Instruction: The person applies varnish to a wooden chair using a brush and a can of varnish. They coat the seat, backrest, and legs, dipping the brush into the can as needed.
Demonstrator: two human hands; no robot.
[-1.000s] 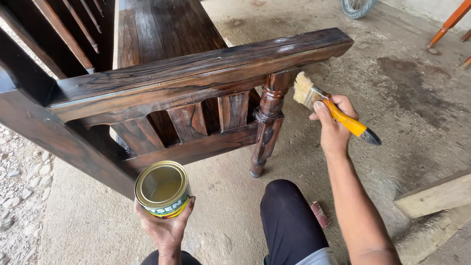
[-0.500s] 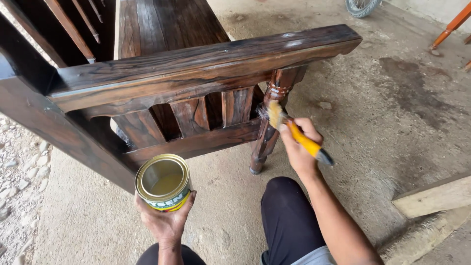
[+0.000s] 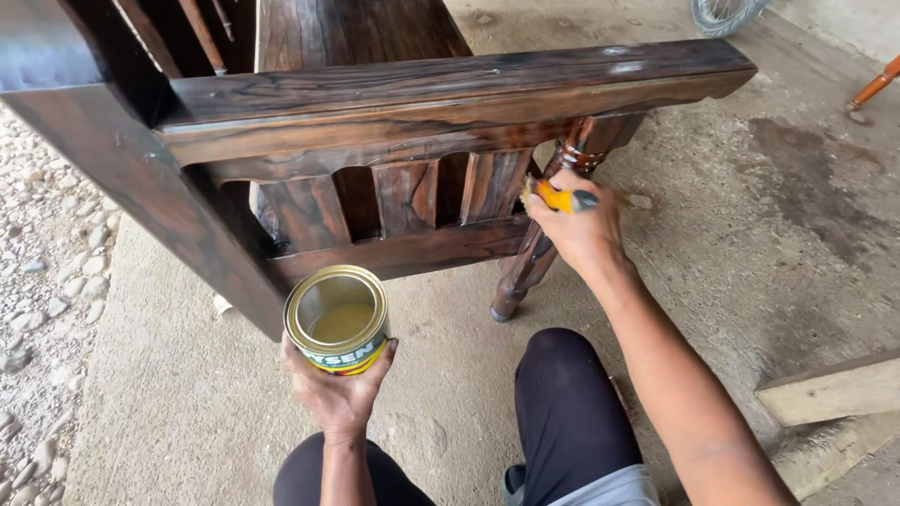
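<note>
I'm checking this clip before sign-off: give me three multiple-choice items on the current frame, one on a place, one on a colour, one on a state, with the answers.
1. Where is the right hand?
A. at the turned leg of the dark wooden bench
B. flat on the concrete floor
C. on the plank

2. What colour is the brush handle?
A. blue
B. yellow with a black tip
C. white

3. What state is the tin can in the left hand?
A. lidded
B. tipped upside down
C. open, held upright, yellowish liquid inside

Answers: 1 A, the hand is up against the leg under the armrest. 2 B, yellow shows above the fist, ending in black. 3 C, the rim is open and liquid is visible at the bottom.
</note>
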